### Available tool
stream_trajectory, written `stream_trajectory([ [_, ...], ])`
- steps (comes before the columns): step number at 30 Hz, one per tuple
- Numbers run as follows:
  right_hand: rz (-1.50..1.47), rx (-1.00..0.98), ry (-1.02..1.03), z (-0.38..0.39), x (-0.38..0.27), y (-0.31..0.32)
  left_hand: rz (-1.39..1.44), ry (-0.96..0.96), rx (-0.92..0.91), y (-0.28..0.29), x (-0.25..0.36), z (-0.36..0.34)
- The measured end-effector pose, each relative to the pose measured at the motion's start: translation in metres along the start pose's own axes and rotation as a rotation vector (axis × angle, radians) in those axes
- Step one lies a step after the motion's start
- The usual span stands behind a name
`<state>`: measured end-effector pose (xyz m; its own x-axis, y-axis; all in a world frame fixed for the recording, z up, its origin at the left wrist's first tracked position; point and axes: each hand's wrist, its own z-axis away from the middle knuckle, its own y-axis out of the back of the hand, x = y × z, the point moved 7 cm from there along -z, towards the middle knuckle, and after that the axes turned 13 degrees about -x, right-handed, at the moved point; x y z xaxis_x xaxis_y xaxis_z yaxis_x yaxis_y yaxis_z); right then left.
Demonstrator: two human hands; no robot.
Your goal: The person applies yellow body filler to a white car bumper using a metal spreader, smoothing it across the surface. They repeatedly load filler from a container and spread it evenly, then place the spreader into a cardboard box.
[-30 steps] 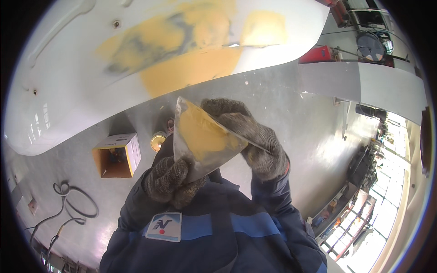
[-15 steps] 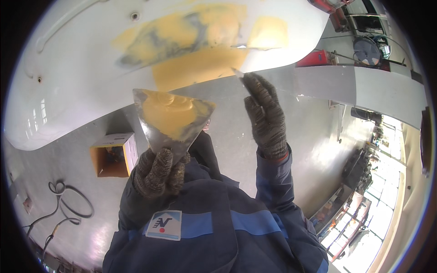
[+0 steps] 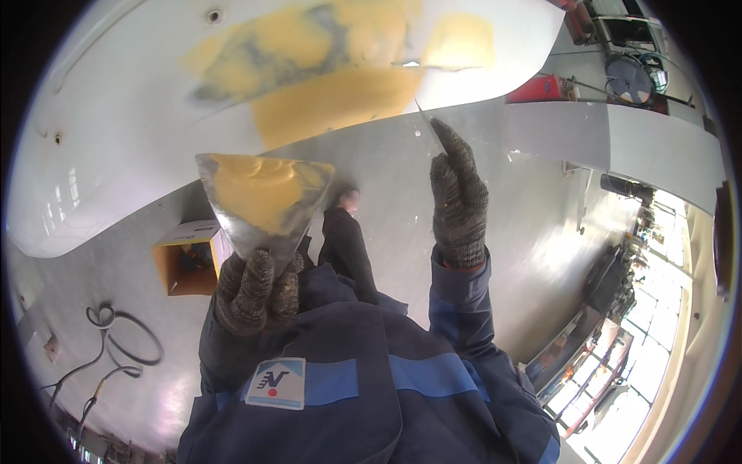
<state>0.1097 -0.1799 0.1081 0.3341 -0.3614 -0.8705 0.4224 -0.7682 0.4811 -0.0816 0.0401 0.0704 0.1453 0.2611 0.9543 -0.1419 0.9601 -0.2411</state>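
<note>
My left hand (image 3: 259, 298), in a dark knit glove, grips the narrow end of a wide triangular putty knife (image 3: 251, 233). Yellow filler (image 3: 259, 189) is heaped on its upturned face. To the right, my raised right hand (image 3: 461, 205), gloved alike, pinches a thin scraper (image 3: 430, 127) seen nearly edge-on. The scraper's tip rises close to the lower edge of a curved white body panel (image 3: 154, 147) in the picture; whether it touches cannot be made out. Across that panel spread yellow filler patches (image 3: 332, 104) with grey sanded areas, and a small slot shows at their right.
An open cardboard box (image 3: 185, 267) stands on the floor at left, with a coiled hose (image 3: 139, 356) nearer to me. A long grey panel (image 3: 657, 143) extends at right. Behind it are a red object (image 3: 533, 89) and a reel (image 3: 627, 80). Dark shoe and trouser leg lie below.
The filler-laden putty knife has shifted left with my left hand. My right hand has moved slightly right, turning the scraper more upright and away from the panel. The view has shifted slightly.
</note>
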Motion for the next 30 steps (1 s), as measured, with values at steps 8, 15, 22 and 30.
stream_trajectory([
  [8,-0.658,-0.039,-0.215,0.035,0.040,-0.026,-0.210,0.397,-0.219,0.008,-0.036,0.013],
  [15,-0.969,-0.321,-0.035,0.064,0.018,-0.072,-0.386,0.374,-0.350,-0.027,-0.043,0.022],
  [22,-0.964,-0.552,-0.193,0.083,-0.004,-0.080,0.849,0.427,-0.426,-0.046,-0.022,0.009],
  [30,-0.217,-0.592,-0.148,0.094,0.009,-0.093,0.658,0.298,-0.315,-0.031,-0.009,0.007],
])
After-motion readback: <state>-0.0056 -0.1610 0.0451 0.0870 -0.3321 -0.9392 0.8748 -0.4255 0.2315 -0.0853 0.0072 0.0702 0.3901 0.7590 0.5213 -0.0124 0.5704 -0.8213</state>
